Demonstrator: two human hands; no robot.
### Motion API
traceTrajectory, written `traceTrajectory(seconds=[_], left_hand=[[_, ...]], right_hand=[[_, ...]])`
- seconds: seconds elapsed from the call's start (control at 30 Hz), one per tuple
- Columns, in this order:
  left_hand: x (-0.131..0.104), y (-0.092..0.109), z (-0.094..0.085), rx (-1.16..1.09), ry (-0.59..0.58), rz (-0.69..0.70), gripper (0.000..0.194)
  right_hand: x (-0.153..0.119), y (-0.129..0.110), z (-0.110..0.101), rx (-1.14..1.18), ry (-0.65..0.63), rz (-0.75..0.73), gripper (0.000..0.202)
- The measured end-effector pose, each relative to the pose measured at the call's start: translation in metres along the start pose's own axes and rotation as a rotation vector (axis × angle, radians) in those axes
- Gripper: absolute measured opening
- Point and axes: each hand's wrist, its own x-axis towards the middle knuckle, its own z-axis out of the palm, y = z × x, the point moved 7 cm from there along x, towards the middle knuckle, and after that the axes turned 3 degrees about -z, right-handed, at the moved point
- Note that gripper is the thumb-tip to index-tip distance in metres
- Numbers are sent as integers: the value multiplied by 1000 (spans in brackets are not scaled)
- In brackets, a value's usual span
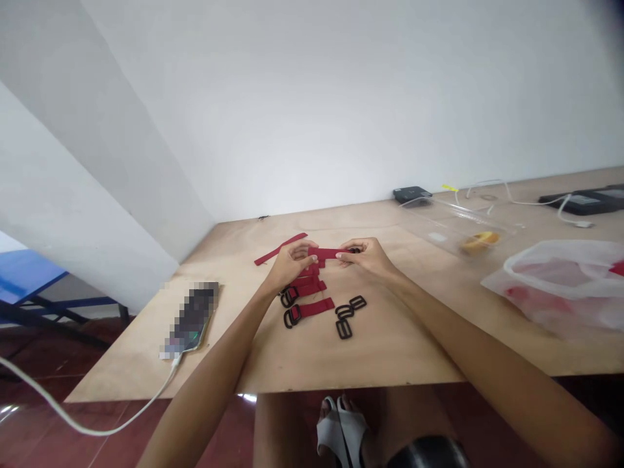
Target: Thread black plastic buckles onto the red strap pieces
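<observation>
Between my two hands a short red webbing strap is stretched out level above the table. My left hand pinches its left end, and my right hand grips the right end, where a black buckle partly shows among the fingers. Just below lie several red straps with black buckles on their left ends; the nearest is a finished-looking strap with its buckle. To their right rest loose black slide buckles. One plain red strap lies behind my left hand.
At left a phone is plugged into a white cable crossing the table's front edge. On the right sit a white plastic bag holding red pieces, a clear plastic container, an orange-yellow roll and black devices by the wall.
</observation>
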Motion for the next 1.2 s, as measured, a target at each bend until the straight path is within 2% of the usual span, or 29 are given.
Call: traceTrajectory(seconds=[0.23,0.37,0.43,0.47,0.53,0.6,0.7,0.8,0.9,1.07,1.2], left_hand=[[0,1,4,-4,41,14,30],[-1,0,2,-11,69,25,39],[-3,2,4,80,71,30,43],[-4,4,8,184,49,36,38],[-9,10,27,451,-48,71,26],[-16,17,55,664,-207,142,22],[-27,25,96,711,-413,263,32],[-33,26,114,647,-516,274,22],[-31,23,110,568,-513,191,17],[-21,25,87,755,-276,225,20],[-21,20,86,805,-356,253,17]], right_hand=[[1,-2,-4,-49,35,-36,39],[0,-5,-4,-58,17,-46,39],[2,-7,-10,-46,50,-38,39],[4,-7,-16,-40,90,-35,39],[6,-7,-30,-30,201,-29,38],[8,-6,-41,-29,284,-27,35],[10,-3,-46,-41,312,-24,32],[9,-2,-42,-66,290,-37,29],[9,-4,-37,-83,265,-44,29],[9,-3,-38,-92,271,-32,32],[9,-3,-39,-104,267,-21,29]])
